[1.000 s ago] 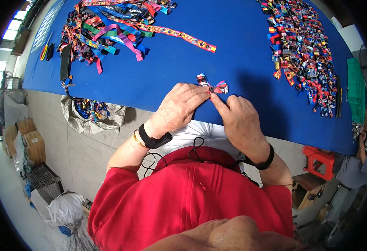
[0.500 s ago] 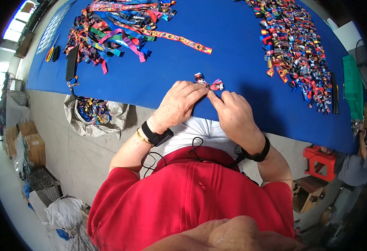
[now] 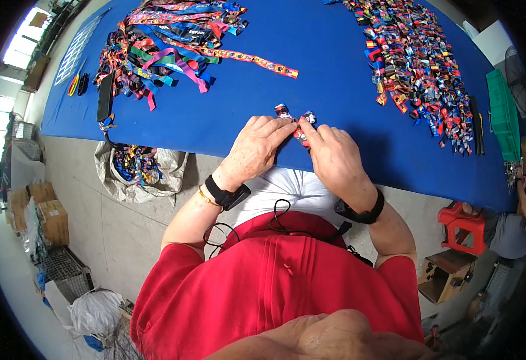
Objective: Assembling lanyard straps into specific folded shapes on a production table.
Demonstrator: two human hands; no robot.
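Observation:
A short piece of patterned ribbon (image 3: 282,110), in red, black and white, lies at the near edge of the blue table with its two ends spread apart beyond my fingertips. My left hand (image 3: 262,143) pinches it from the left with thumb and fingers together. On the other side my right hand (image 3: 338,157) presses it with an outstretched index finger, the other fingers curled. Part of the ribbon shows between the two hands; the rest is hidden under the fingers, so any fold or knot there is unclear.
Long colourful straps (image 3: 173,57) heap at the far left of the blue table (image 3: 311,36). Rows of short patterned ribbon pieces (image 3: 416,72) cover its right side, near a green tray (image 3: 503,114). A white sack (image 3: 176,177) of ribbons stands below left; a red stool (image 3: 464,228) stands right.
More of the ribbon now shows between my hands, below the two ends. My right index finger has shifted up along the ribbon's right end. My left hand has hardly moved.

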